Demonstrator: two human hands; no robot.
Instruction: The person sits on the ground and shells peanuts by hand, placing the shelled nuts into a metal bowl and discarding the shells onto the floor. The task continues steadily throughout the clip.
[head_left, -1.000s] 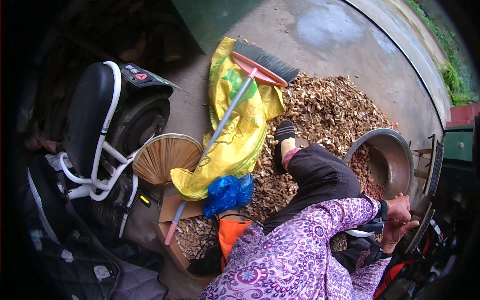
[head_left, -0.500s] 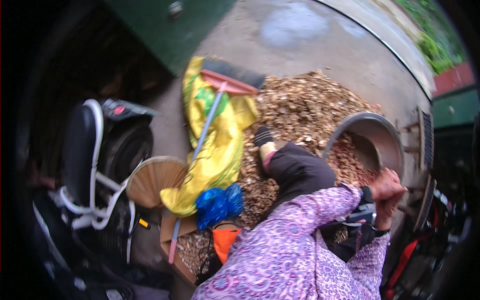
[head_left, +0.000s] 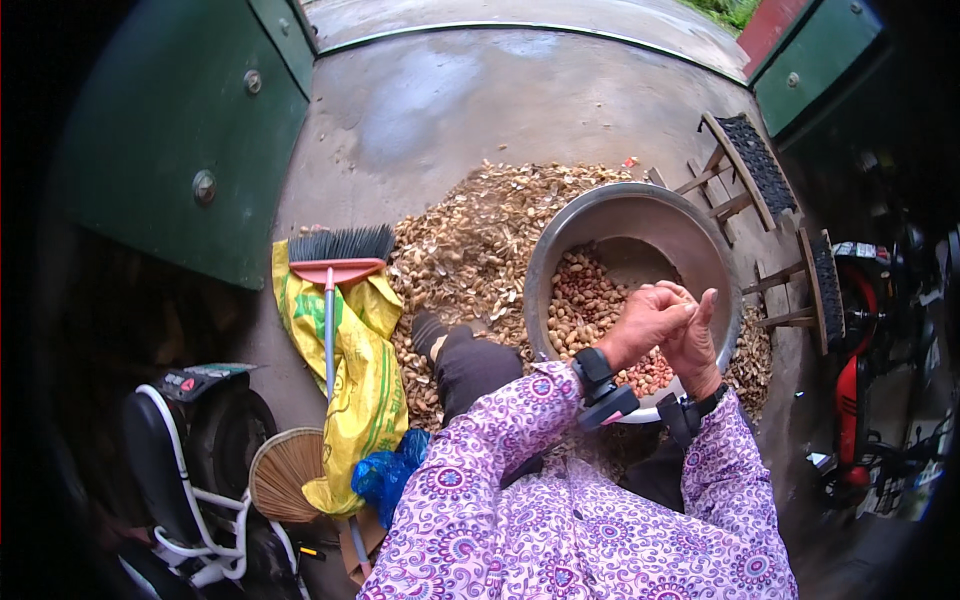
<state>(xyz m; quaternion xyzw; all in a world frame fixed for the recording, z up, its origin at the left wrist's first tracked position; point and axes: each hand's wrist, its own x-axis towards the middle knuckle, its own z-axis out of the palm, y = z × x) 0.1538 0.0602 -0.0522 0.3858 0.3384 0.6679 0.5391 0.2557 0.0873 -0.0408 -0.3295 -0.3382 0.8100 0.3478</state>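
A large metal basin holds unshelled peanuts and reddish shelled kernels. Over its near right part my two hands meet at the fingertips. My left hand is closed, thumb and fingers pinched together. Against it is my right hand, its fingers curled in and its thumb pointing up. Whatever lies between the fingers is too small and covered to make out. Around the basin's left and far side spreads a heap of peanut shells on the floor.
Left of my leg lie a yellow sack, a broom across it, a blue plastic bag and a straw fan-shaped broom. Two low stools stand at the right. A white-framed vehicle is at the lower left; green doors flank the opening.
The view has turned, so the basin and heap appear more centred and sharper. My hands stay together near the basin's near right side, with the fingers now easier to see.
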